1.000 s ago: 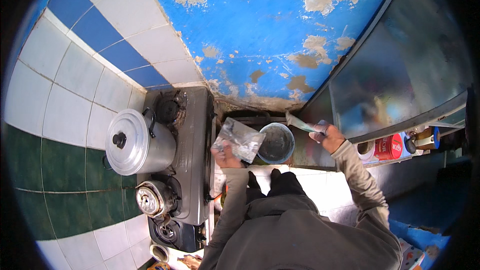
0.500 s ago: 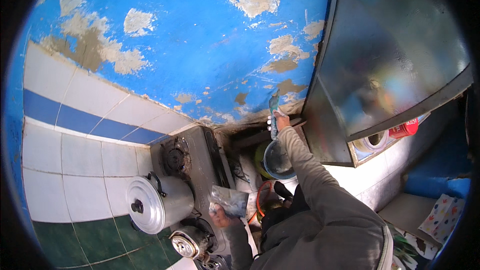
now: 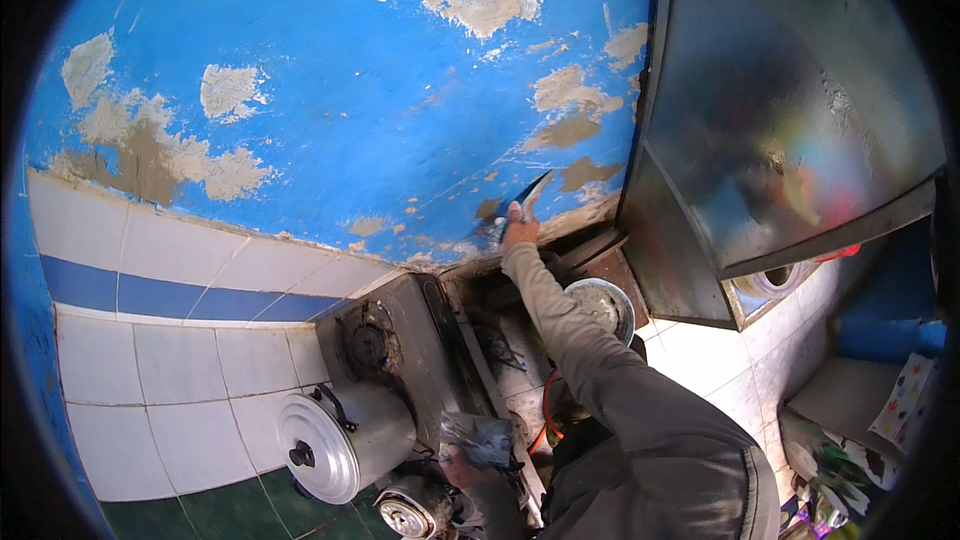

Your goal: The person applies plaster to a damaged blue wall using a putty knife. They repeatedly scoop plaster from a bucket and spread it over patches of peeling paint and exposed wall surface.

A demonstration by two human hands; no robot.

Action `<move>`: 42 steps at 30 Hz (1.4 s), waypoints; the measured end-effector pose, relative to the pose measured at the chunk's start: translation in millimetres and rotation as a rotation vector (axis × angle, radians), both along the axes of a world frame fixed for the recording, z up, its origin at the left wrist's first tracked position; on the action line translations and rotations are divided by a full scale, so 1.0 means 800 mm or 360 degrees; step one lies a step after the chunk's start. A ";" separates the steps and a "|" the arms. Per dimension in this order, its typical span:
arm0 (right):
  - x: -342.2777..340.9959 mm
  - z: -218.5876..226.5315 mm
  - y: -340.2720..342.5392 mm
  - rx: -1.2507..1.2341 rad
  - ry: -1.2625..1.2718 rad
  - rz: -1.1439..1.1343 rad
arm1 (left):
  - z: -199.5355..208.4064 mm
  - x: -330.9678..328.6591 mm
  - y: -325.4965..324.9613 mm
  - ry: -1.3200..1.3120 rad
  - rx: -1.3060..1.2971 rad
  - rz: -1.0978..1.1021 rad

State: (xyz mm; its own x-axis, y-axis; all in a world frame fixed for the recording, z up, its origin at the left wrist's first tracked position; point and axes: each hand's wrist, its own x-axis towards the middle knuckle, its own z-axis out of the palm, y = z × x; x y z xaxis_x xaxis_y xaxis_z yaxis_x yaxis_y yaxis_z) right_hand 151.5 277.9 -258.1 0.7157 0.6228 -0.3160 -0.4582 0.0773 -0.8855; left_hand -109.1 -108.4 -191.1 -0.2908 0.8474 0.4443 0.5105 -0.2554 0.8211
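- Reaching up with the right hand (image 3: 519, 231), the person is stretching the arm nearly straight toward the peeling blue wall (image 3: 330, 110), sleeve running long from the shoulder.
- Right grip is closing around a thin dark packet (image 3: 527, 192), which is sticking up above the fingers, touching or just off the wall near the metal cabinet (image 3: 790, 130); cannot tell which.
- Packet is looking light and floppy, probably crinkly film; pinching it low near the end, as the hand is doing, seems the safe hold, since the free tip is likely bending easily.
- Left hand (image 3: 462, 462) is staying low by the body, elbow tucked, grip closing on a crumpled clear plastic bag (image 3: 480, 437) over the front edge of the stove (image 3: 410, 340).
- Bag is looking soft, light and slippery; bunching a fistful is probably holding better than a fingertip pinch.
- A lidded steel pot (image 3: 335, 435) is sitting on the left burner, and a round bowl (image 3: 600, 302) is sitting beside the stove under the outstretched arm.
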 end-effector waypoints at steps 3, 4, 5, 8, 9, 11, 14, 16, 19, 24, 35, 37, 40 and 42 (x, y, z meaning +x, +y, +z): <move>-0.036 0.021 -0.004 0.0054 -0.0085 0.0043 | -0.003 -0.006 -0.002 0.0069 -0.0016 -0.0036; -0.045 0.021 -0.011 0.0008 -0.0351 0.0010 | -0.004 -0.008 0.000 0.0091 -0.0035 -0.0065; -0.053 0.021 -0.018 -0.0038 -0.0616 -0.0017 | -0.003 -0.009 0.001 0.0100 -0.0059 -0.0085; -0.057 0.030 -0.067 0.0143 -0.0111 0.0225 | -0.015 -0.017 -0.011 -0.0162 -0.0298 -0.0054; -0.047 0.045 -0.080 0.0243 0.0226 0.0334 | -0.028 -0.027 -0.014 -0.0397 -0.0416 -0.0019; -0.009 0.059 -0.087 0.0291 0.0497 0.0276 | -0.033 -0.032 -0.010 -0.0290 -0.0308 0.0043; 0.040 0.056 -0.069 0.0204 0.0549 0.0197 | 0.021 0.007 0.019 0.0721 0.0372 0.0114; 0.048 0.106 -0.080 0.0155 0.0547 0.0194 | 0.024 0.013 0.008 0.0966 0.0573 0.0112; 0.034 0.059 -0.037 0.0227 0.0570 0.0048 | -0.043 -0.030 -0.012 0.0332 0.0386 -0.0135; -0.015 0.061 0.021 0.0332 0.0531 -0.0034 | 0.029 0.013 0.033 0.1245 0.1001 0.0073; 0.006 0.110 -0.087 0.0271 0.0605 0.0307 | 0.045 0.041 0.038 0.1287 0.0870 0.0077; 0.048 0.100 -0.077 0.0174 0.0742 0.0183 | 0.037 0.039 0.039 0.1258 0.0876 0.0084; 0.078 0.074 -0.052 0.0094 0.0760 0.0326 | 0.031 0.036 0.037 0.1244 0.0898 0.0110; 0.068 0.074 -0.048 0.0132 0.0747 0.0401 | 0.026 0.035 0.039 0.1234 0.0908 0.0125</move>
State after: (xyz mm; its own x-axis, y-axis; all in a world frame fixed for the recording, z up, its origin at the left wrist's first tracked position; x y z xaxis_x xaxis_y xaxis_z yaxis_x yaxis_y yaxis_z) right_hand 206.2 239.6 -198.7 0.3346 0.7934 -0.5085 -0.8166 -0.0252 -0.5767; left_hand -81.0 -77.5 -170.0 0.2098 0.4351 0.8756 0.8912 -0.4534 0.0118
